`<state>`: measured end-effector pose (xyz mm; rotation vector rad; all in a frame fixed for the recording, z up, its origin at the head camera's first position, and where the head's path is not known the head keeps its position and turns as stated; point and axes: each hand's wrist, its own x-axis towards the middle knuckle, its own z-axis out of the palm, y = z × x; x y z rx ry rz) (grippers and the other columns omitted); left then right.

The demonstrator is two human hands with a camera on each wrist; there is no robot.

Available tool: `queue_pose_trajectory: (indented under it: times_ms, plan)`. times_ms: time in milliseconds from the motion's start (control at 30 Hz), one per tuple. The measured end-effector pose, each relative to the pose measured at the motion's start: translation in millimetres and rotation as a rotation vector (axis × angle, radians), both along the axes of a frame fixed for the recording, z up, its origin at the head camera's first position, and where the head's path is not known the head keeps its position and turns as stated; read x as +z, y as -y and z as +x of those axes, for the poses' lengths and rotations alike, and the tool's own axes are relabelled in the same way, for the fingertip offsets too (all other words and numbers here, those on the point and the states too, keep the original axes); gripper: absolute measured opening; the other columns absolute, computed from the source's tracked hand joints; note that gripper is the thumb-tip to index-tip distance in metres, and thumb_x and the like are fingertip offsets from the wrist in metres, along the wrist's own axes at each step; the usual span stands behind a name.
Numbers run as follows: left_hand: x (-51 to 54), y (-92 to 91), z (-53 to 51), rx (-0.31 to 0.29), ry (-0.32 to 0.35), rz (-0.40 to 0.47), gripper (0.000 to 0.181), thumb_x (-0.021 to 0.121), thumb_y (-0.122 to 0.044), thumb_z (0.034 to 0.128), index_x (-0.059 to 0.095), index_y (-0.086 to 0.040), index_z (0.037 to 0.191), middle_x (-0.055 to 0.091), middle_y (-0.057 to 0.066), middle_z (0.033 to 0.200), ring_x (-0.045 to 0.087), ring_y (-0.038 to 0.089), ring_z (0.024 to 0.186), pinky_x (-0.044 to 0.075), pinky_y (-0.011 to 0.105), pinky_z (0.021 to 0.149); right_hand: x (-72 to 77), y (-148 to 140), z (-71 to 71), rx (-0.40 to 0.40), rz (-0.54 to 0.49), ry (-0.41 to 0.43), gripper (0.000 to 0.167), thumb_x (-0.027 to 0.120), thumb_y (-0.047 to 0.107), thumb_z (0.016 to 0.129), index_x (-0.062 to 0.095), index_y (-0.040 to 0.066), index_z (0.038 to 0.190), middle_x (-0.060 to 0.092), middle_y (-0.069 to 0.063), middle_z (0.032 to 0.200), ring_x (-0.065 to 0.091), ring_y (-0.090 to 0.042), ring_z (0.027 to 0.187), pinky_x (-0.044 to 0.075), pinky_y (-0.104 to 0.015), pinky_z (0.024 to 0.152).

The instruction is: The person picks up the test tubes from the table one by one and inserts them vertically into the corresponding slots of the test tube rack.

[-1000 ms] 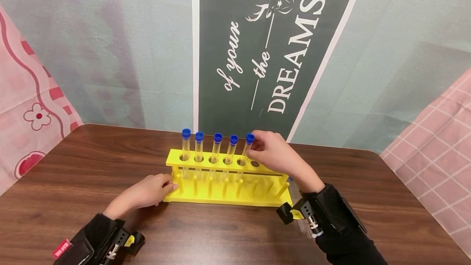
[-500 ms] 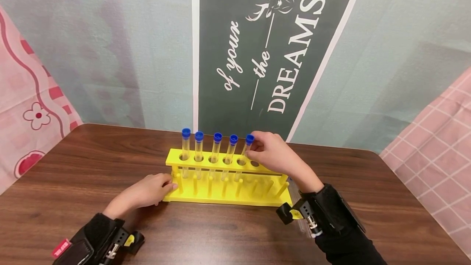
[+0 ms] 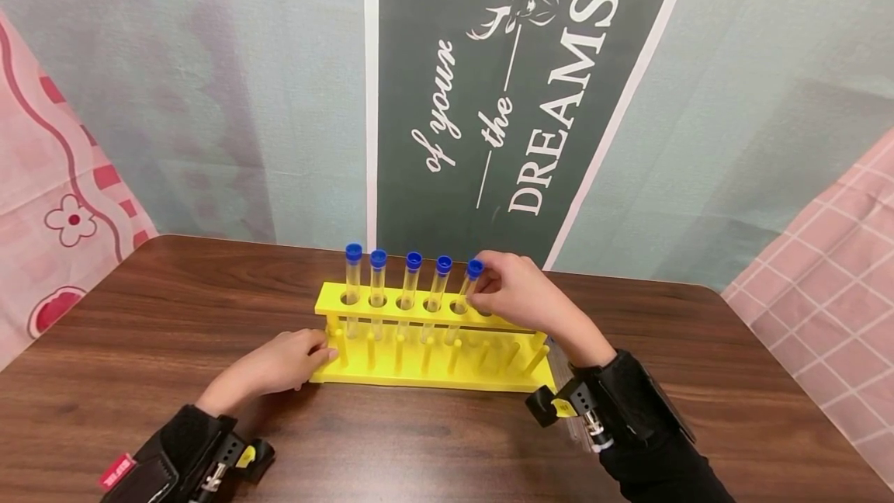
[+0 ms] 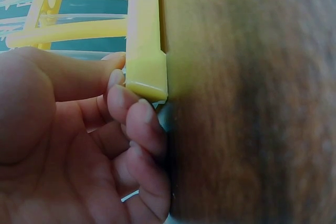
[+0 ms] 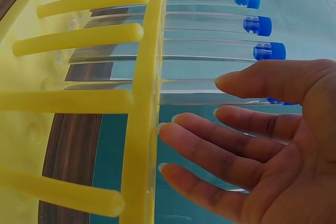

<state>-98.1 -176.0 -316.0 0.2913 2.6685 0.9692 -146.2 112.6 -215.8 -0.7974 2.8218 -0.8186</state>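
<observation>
Yellow plastic test-tube rack (image 3: pixel 419 379): left hand (image 3: pixel 286 361) grips its base corner at nine o'clock. Right hand (image 3: pixel 522 291) pinches a clear, blue-capped cylindrical tube (image 3: pixel 466 287), tilted through a rack hole at one o'clock.

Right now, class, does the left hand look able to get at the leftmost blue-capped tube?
Probably yes: the left hand would first need to release the yellow rack it pinches, but the leftmost tube stands nearby, its blue cap unobstructed above the rack.
</observation>
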Motion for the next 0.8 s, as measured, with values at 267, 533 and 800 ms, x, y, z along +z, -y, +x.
queue_pose_trajectory:
  times_ms: [267,533,800]
  plan:
    - [1.0,-0.9,-0.2,0.007,0.001,-0.005,0.022,0.052,-0.017,0.0939,0.047,-0.006,0.076,0.040,0.003,0.058,0.043,0.015,0.047,0.036,0.028,0.048,0.7,-4,1.7,0.033,-0.014,-0.017,0.016,0.066,0.003,0.081,0.057,0.001,0.093,0.061,-0.002,0.079,0.058,-0.015,0.074,0.049,-0.029,0.068]
    - [1.7,-1.3,0.5,0.015,0.008,-0.004,0.022,0.052,-0.018,0.0939,0.047,-0.006,0.077,0.040,0.003,0.058,0.043,0.015,0.047,0.035,0.028,0.048,2.2,-11,5.9,0.027,-0.025,-0.006,0.020,0.067,0.007,0.081,0.058,0.001,0.098,0.061,-0.002,0.084,0.059,-0.016,0.079,0.048,-0.030,0.070]
    - [1.3,-2.1,0.6,0.030,0.017,-0.004,0.019,0.053,-0.016,0.0930,0.048,-0.006,0.077,0.041,0.003,0.058,0.043,0.015,0.047,0.036,0.028,0.048,1.0,-20,12.2,-0.006,-0.041,-0.020,0.020,0.067,0.007,0.081,0.059,0.001,0.098,0.061,-0.002,0.084,0.059,-0.016,0.078,0.048,-0.030,0.070]
